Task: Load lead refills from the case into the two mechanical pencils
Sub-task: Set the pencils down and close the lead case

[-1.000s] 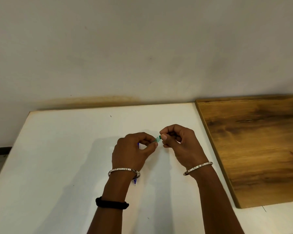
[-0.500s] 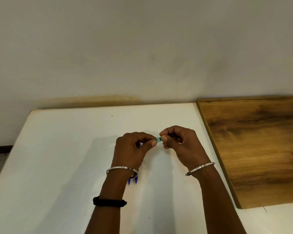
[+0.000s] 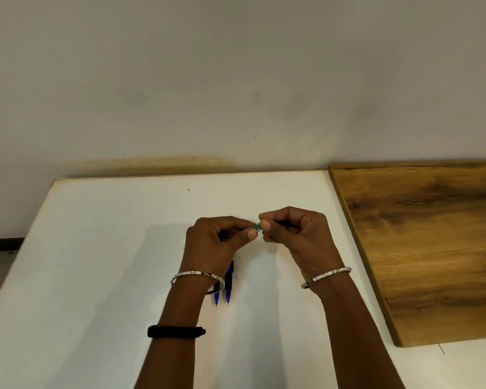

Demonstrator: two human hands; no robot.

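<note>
Both hands meet above the middle of the white table. My left hand and my right hand pinch a small greenish lead case between their fingertips; only a sliver of it shows. Two blue mechanical pencils stick out under my left palm and wrist, side by side, tips pointing toward me. The left hand seems to hold them, though the fingers hide their upper ends. No loose lead is visible.
A dark wooden board lies on the table's right side, its edge close to my right wrist. A pale wall rises right behind the table. The table's left edge runs diagonally toward me.
Both hands slid slightly toward me and left, still pinching the case. A second blue pencil tip has come into view below my left wrist.
</note>
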